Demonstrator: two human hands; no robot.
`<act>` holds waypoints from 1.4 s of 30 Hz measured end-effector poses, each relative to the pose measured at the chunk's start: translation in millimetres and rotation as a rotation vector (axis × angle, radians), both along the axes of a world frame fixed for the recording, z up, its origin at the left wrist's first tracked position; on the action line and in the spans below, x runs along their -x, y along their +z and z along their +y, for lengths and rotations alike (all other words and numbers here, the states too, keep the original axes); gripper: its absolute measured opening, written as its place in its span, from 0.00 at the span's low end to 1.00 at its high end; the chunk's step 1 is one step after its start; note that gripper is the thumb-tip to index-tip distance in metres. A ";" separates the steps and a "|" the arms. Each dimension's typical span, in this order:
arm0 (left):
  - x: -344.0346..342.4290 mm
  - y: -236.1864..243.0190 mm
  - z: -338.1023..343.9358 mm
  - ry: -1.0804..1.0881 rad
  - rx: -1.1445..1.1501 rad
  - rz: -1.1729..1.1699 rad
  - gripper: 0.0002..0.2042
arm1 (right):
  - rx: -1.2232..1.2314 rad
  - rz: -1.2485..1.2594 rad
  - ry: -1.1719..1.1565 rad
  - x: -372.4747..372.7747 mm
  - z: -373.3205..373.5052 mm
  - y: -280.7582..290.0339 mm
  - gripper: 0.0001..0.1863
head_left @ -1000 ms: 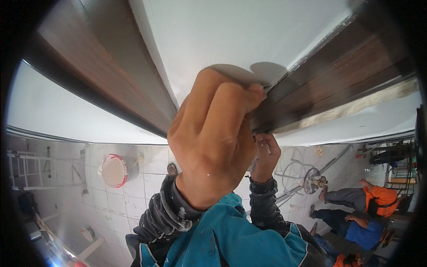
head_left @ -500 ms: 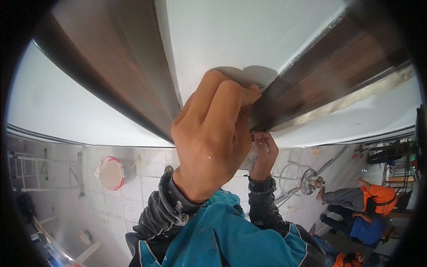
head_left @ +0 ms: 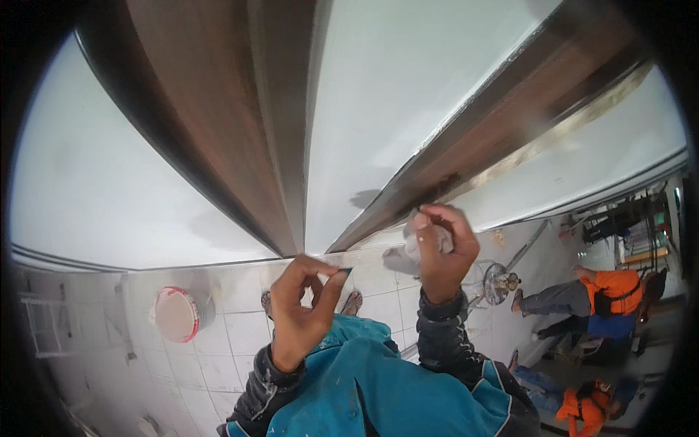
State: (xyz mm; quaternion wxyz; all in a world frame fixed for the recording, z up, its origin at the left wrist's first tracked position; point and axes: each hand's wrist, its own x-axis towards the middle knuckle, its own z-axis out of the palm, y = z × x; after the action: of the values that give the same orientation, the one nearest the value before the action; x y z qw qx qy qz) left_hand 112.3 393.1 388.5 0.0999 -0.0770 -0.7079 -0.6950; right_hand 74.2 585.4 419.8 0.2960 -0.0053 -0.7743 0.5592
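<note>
My left hand (head_left: 306,302) pinches a small, thin, dark greenish piece (head_left: 344,274) between thumb and forefinger, low beside the white wall. My right hand (head_left: 445,247) is closed on a crumpled whitish cloth or paper (head_left: 408,255), which hangs below its fingers near the lower end of a dark brown wooden trim (head_left: 495,102). Beside that trim runs a ragged pale strip (head_left: 568,126). Between it and a second wooden trim (head_left: 189,95) lies a white panel (head_left: 408,65).
On the tiled floor (head_left: 226,349) are my sandalled feet, a white bucket with red rim (head_left: 178,317) at left, a faint ladder (head_left: 65,328), and a metal stand (head_left: 501,282). At right, co-workers (head_left: 611,288) in orange and blue sit or lie near stacked equipment (head_left: 641,226).
My left hand has come down from the trim's edge to low centre, now pinching the small piece visibly. My right hand stays low at right, more in view with the whitish material. The view has shifted.
</note>
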 end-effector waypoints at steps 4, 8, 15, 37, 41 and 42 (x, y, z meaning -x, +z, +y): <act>-25.0 -41.3 -30.8 -0.016 0.010 -0.269 0.03 | -0.291 0.206 -0.175 16.8 -9.9 39.5 0.12; -31.1 -65.4 -64.3 0.028 -0.103 -0.412 0.03 | -0.421 0.278 -0.228 31.7 -18.9 67.9 0.16; -20.8 -67.5 -115.7 0.033 -0.019 -0.320 0.05 | -0.336 0.076 -0.161 33.5 -20.1 87.0 0.12; 3.9 -29.0 -49.4 0.071 -0.020 -0.029 0.04 | -0.249 0.081 -0.131 10.7 -22.8 56.6 0.05; 46.7 37.4 0.6 0.112 0.016 0.322 0.05 | -0.199 0.042 -0.118 4.1 -15.1 38.5 0.06; 56.2 50.7 12.6 0.133 0.007 0.341 0.05 | -0.193 0.044 -0.112 0.9 -11.0 33.8 0.06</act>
State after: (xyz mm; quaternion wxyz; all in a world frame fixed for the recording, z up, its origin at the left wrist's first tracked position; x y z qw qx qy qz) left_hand 56.1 405.7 439.2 0.2638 -0.1471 -0.6867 -0.6612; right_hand 73.4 574.4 453.6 0.3428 -0.0077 -0.8164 0.4647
